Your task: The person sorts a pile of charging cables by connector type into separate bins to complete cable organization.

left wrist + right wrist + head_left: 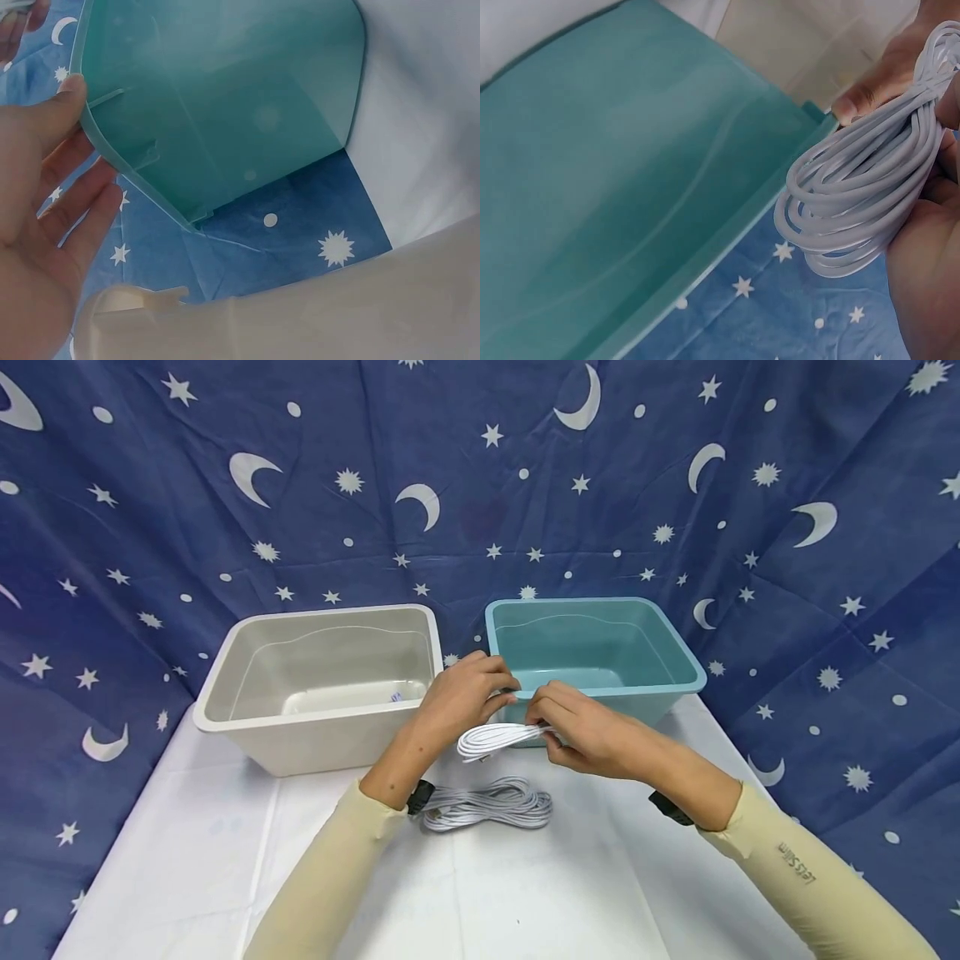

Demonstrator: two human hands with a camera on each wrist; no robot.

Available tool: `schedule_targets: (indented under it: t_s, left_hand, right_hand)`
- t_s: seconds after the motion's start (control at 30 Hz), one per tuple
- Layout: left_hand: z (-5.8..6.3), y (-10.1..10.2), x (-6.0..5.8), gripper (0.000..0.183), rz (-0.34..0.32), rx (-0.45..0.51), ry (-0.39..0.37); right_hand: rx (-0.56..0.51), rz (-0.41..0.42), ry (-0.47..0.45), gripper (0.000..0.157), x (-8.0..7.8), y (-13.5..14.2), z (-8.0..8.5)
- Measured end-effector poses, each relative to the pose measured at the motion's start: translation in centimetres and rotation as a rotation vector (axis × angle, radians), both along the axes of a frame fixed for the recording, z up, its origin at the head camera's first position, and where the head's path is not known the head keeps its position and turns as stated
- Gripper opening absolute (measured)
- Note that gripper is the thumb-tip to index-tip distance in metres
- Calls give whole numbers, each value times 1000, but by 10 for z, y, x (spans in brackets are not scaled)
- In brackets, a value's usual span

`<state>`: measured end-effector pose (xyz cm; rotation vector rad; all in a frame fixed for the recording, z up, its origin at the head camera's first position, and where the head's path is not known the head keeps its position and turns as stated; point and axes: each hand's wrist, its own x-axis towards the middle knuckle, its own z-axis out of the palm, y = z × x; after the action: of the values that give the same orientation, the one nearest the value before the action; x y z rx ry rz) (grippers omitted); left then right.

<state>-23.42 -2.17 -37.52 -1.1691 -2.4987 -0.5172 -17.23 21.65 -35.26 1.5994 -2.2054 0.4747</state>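
Observation:
My left hand (467,692) grips the near-left corner of the teal bin (678,687). In the left wrist view its thumb lies on the rim (105,146) and the fingers are around the outer side. My right hand (592,732) pinches a coiled white cable (491,739) in front of that bin. The cable's loops (862,180) hang together as one bundle, cinched at the middle in the right wrist view. Below the hands, a second coiled white cable (498,806) lies on the table, partly covered by the left wrist.
A beige bin (322,722) stands to the left with a small blue-marked item (396,697) on its floor. Both bins stand along the back of the white-covered table (547,893). A blue curtain (465,460) with moons and stars hangs behind.

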Motion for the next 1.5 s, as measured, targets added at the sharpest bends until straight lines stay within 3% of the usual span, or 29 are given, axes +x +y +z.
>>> schedule_targets:
  t_s: [0.3, 0.5, 0.7, 0.77, 0.9, 1.2, 1.5]
  left_hand:
    - [0, -1, 1, 19, 0, -7, -41]
    - [0, 0, 1, 37, 12, -17, -38]
    - [2, 2, 0, 23, 32, 10, -20]
    - [3, 3, -1, 15, 48, 11, -18]
    - [3, 4, -1, 19, 68, -11, -20]
    - [0, 4, -1, 19, 12, 6, -28]
    - [0, 1, 1, 19, 6, 24, -41]
  right_hand:
    - [0, -44, -8, 24, -3, 11, 16]
    - [-16, -96, -21, 21, -8, 21, 25]
    - [-59, -113, 29, 22, -19, 34, 29]
    - [-78, -120, 39, 22, -24, 38, 29]
    - [-89, -148, 29, 20, -31, 46, 27]
    - [-112, -230, 24, 18, -51, 62, 18]
    - [-130, -248, 32, 18, -67, 71, 4]
